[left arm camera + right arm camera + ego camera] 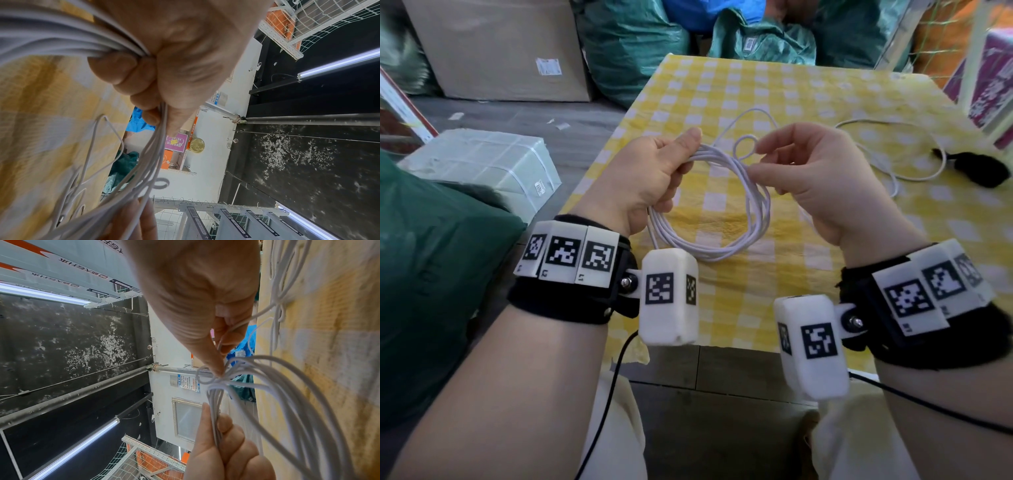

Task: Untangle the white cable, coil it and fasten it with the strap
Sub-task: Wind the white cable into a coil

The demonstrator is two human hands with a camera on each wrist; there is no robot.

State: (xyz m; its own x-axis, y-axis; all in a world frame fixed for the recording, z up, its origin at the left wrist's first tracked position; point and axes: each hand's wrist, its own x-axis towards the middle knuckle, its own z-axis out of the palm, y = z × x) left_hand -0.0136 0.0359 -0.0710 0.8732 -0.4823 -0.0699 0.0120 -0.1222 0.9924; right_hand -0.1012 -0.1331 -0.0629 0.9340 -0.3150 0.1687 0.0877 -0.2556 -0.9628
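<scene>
The white cable (pixel 726 219) is mostly gathered into a round coil of several turns, held up in the air above the near part of the table (pixel 808 92), which is covered with a yellow-and-white checked cloth. The left hand (pixel 650 178) grips the bundled strands at the coil's upper left, its fingers curled round them and the thumb laid along the top; the left wrist view shows the strands passing through the closed fist. The right hand (pixel 811 178) is just beside the coil's upper right, its thumb and forefinger pinching a single strand where a small loop stands up from the bundle, the other fingers loosely bent. From there a loose length of the cable runs away over the cloth, curving to the right in a wide bend and ending near a black strap (pixel 976 171) that lies flat on the table's right side, well apart from the coil. Behind the table stand green sacks (pixel 633 44) and a cardboard box (pixel 500 48).
</scene>
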